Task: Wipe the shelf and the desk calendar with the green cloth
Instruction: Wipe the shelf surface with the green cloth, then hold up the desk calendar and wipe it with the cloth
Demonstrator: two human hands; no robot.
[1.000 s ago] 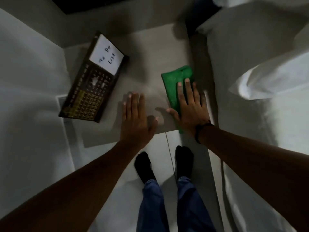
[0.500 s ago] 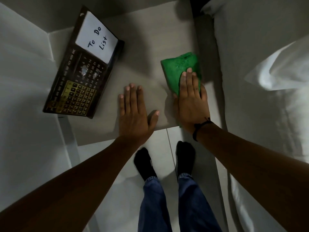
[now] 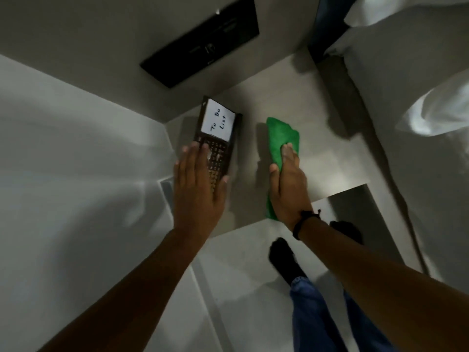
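The pale shelf (image 3: pixel 327 138) runs from the wall corner toward me. A dark desk calendar (image 3: pixel 218 141) with a white "To Do List" note lies on its left part. My left hand (image 3: pixel 199 189) hovers flat over the calendar's near half, fingers spread, and hides part of it; whether it touches is unclear. The green cloth (image 3: pixel 280 138) lies on the shelf to the right of the calendar. My right hand (image 3: pixel 288 185) presses on the cloth, thumb and fingers gripping it. A strip of cloth shows below that hand at the shelf's front edge.
A black panel (image 3: pixel 203 47) is set in the wall above the shelf. White walls close in on the left. White bedding (image 3: pixel 418 102) lies at the right. Below the shelf edge are my socked feet (image 3: pixel 284 260) and jeans on the tiled floor.
My left hand has moved left from the bare shelf onto the calendar. My right hand has shifted the cloth left, toward the shelf's middle. The camera view has tilted up.
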